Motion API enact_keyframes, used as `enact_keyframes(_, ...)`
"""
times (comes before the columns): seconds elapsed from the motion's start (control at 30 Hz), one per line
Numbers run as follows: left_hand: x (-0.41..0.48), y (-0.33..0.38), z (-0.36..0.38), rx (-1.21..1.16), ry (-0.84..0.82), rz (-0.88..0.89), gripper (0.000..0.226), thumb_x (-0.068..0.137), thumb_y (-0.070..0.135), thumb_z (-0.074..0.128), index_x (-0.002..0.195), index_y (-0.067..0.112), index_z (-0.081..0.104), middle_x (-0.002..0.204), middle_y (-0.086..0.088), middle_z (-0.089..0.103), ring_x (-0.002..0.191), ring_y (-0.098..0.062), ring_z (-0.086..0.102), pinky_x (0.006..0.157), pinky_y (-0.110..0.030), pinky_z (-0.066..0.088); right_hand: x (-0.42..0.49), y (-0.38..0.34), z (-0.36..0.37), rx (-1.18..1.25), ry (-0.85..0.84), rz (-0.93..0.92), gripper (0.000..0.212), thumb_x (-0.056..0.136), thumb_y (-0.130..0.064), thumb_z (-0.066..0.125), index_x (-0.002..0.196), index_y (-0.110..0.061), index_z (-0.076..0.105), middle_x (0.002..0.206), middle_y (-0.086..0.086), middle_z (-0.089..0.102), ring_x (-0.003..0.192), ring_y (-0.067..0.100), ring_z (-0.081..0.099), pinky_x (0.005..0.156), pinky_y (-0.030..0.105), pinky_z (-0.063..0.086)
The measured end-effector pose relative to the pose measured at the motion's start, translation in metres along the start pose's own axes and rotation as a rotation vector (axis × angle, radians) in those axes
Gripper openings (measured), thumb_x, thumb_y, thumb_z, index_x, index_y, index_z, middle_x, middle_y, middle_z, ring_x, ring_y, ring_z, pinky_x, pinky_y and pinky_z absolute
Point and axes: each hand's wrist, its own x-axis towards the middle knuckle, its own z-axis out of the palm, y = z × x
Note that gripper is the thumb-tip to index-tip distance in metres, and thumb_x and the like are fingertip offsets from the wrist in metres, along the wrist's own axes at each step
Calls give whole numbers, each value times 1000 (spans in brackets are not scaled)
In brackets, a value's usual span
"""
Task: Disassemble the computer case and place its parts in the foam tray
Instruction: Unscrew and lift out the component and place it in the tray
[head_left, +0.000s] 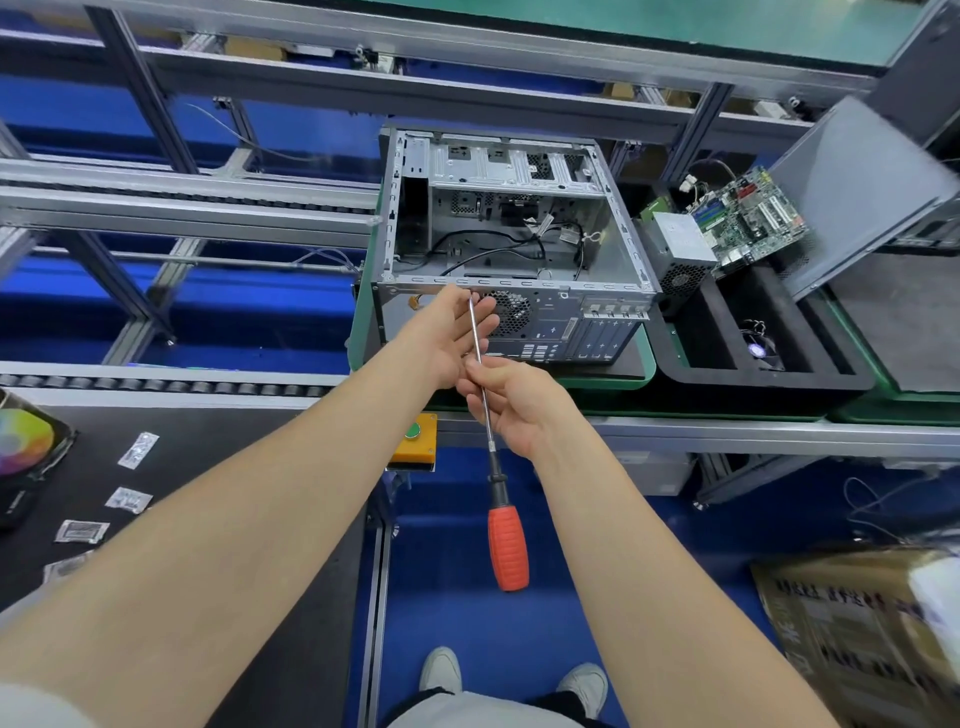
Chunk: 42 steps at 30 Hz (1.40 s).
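The computer case (566, 325) lies open side up on the green-edged surface, its rear panel facing me. My right hand (514, 405) pinches the screwdriver (506, 540) by its bare shaft, so the orange handle hangs below. My left hand (462, 332) is open, its fingers fairly straight, touching the shaft near the tip at the case's rear edge. I cannot tell whether a screw sits on the tip.

The case is thin sheet metal: I judge it stiff and light, but sharp along the stamped edges. I would grip it by the folded rims, clear of the loose black cables inside.

The foam tray (779, 384) sits just right of the case and holds a fan (758, 348), with a power supply (680, 249) and a motherboard (753, 218) at its far end. A side panel (857, 192) leaning there crowds that corner. A yellow button box (414, 439) sits under my wrists.
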Motion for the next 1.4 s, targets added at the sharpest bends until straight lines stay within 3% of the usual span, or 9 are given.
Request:
enact_keyframes(0.3,2,-13,5,-126,25,6,20,102,23,47,88,15,58,82,2,77,72,-13,75,65,-28,55,0,2,-14,-30,-8,-87,19,101,-10,68,119,-7,73,91,7,78,71,13,74,59,23,58)
enact_keyframes(0.4,-1,-26,13,17,14,-47,20,102,28,44,89,15,53,76,-1,75,57,-18,67,44,-25,49,2,4,-20,-18,18,-253,20,106,-17,61,118,-8,74,90,6,75,67,15,69,54,26,55)
enact_keyframes(0.5,-4,-41,32,206,25,-59,29,99,30,39,78,15,53,48,1,50,35,-15,40,36,-20,31,3,1,-30,-55,137,-391,24,110,-22,53,110,-12,75,81,9,68,58,17,61,46,27,48)
enact_keyframes(0.7,9,-76,98,328,-38,-95,38,103,35,32,71,17,44,41,2,38,29,-15,27,35,-16,24,5,-12,-82,-119,439,-536,27,110,-24,52,98,-21,76,70,6,68,50,16,57,42,27,46)
enact_keyframes(0.77,16,-92,124,405,-90,-106,40,105,37,32,72,18,44,41,3,40,27,-14,29,34,-16,25,7,-20,-109,-160,549,-558,25,109,-26,53,97,-22,75,75,6,72,57,20,64,47,35,54)
enact_keyframes(0.87,33,-118,164,550,-152,-70,29,99,25,34,71,18,41,54,0,41,31,-14,31,39,-20,26,13,-37,-154,-189,679,-551,18,106,-29,57,99,-22,73,89,6,76,84,26,75,73,54,64)
enact_keyframes(1.03,77,-161,226,714,-209,60,18,99,20,39,96,8,52,86,-9,55,60,-19,48,52,-29,38,31,-76,-230,-173,748,-509,11,102,-28,65,102,-21,73,94,1,77,94,24,75,85,53,63)
enact_keyframes(1.17,117,-188,262,872,-126,150,15,101,26,47,97,15,56,103,-6,68,94,-26,67,82,-49,61,56,-102,-285,-229,758,-428,12,102,-29,65,105,-21,74,99,2,76,97,26,74,86,51,63)
enact_keyframes(1.4,166,-205,295,968,43,228,20,96,21,67,77,15,70,81,-8,76,60,-21,74,51,-36,62,85,-129,-350,-159,627,-320,10,104,-24,62,103,-17,69,87,16,76,73,33,78,62,43,65)
